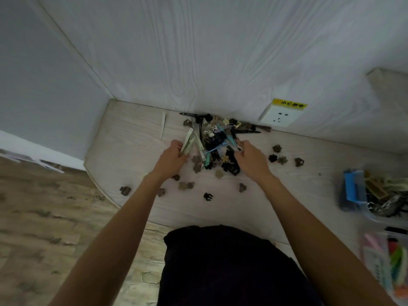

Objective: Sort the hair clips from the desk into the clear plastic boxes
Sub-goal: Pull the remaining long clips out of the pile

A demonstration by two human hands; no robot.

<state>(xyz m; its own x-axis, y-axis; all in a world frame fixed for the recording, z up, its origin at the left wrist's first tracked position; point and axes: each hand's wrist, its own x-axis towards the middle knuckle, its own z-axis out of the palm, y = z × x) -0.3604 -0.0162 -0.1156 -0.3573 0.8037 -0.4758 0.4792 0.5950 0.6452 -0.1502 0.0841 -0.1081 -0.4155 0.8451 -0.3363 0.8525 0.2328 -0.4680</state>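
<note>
Against wall: hair clips (pixel 217 142) heaped, multicoloured; left hand (pixel 174 157) fingers pinching pale clips; right hand (pixel 249 156) fingers unclear.

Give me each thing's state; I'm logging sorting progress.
Left hand: grips several long pale clips.
Right hand: fingers curled at the pile's edge; grip unclear.
Clip pile: heaped against the wall, unsorted.
Small claw clips: scattered loose on the desk.
Clear boxes: open, partly filled.
</note>
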